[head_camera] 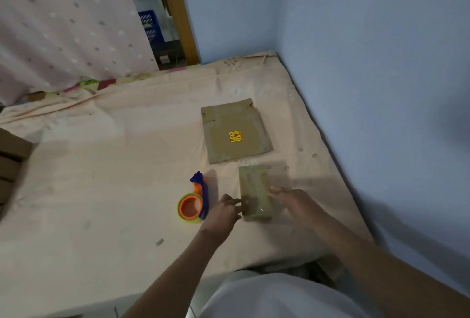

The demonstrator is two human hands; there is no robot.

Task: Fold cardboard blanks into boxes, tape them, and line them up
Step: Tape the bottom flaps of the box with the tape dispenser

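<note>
- The person's white garment (279,300) fills the nearest edge of the view, with both bare forearms reaching out from it over the bed (101,190), which is covered in a pale peach sheet.
- The small cardboard box (255,191) lies on the sheet between the two hands; it is blurred, so its taped seams cannot be made out.
- The left hand (223,212) sits at the box's left side, fingertips touching its near left edge; this grip looks loosely curled against the cardboard, but whether it pinches the box cannot be told.
- The right hand (292,199) is at the box's right side, fingers stretched toward its right edge; the blur hides whether this grip holds or only touches.
- Just left of the box, beside the left hand, lies the tape dispenser (194,200), with an orange core and a blue handle.
- Just beyond the box lies a flat cardboard blank (235,130) carrying a yellow sticker (235,136).
- Far beyond the box stand blue walls (356,38); far to its left hangs a dotted curtain (63,25).
</note>
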